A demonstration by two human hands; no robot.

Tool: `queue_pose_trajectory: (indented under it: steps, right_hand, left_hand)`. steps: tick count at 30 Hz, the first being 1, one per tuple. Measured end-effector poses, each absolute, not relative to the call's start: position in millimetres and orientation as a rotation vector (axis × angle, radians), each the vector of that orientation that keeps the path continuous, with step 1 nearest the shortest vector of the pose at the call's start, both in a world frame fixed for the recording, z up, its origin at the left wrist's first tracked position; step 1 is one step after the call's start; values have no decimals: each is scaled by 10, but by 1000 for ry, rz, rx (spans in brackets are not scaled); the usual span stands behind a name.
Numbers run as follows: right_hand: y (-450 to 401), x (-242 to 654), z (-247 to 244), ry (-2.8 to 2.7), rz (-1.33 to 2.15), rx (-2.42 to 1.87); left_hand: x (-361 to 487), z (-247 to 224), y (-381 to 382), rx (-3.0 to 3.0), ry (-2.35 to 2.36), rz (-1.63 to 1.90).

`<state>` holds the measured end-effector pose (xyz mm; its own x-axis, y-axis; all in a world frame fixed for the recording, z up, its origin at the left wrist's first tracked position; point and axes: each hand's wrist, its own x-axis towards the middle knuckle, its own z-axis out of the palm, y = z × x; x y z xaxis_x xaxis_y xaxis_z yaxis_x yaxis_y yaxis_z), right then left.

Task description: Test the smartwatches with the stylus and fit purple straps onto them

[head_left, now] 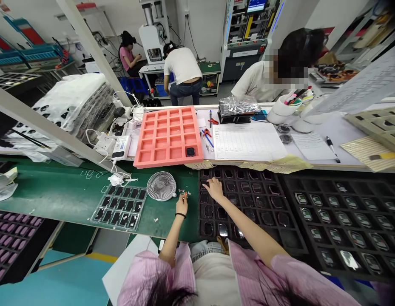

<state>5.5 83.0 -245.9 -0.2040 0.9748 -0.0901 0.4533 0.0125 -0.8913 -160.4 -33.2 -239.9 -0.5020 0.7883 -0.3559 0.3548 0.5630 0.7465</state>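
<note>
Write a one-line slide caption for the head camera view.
Right hand touches a black foam tray; left hand rests on a green workbench mat beside a small fan.

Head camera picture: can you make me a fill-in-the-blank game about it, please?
1. The left hand has a thin black ____ around its wrist.
2. The right hand touches a foam tray coloured ____.
3. Farther away, the foam tray with square pockets is ____.
4. Beside the left hand, a round ____ sits on the green mat.

Missing words: wristband, black, pink, fan.
</note>
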Motion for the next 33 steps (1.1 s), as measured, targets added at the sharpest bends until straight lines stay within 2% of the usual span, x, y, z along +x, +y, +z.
queue_pose_trajectory:
  steps: [5, 11, 21, 33]
  right_hand:
    - [821, -114, -2416, -1624, 1294, -1359]
    - [714, -136, -2175, -1359, 1639, -1117]
    - [614, -123, -1606, -858, 1960, -864]
    - [582, -132, -1631, -734, 2237, -709]
  left_hand:
    - [-1505, -2264, -342, 961, 1979, 917]
    - [-1345, -1992, -288, 889, 1597, 1163]
    - [-1077, -1520, -106, 871, 1397, 1188]
    - [-1176, -1418, -107, 928, 1376, 1119]
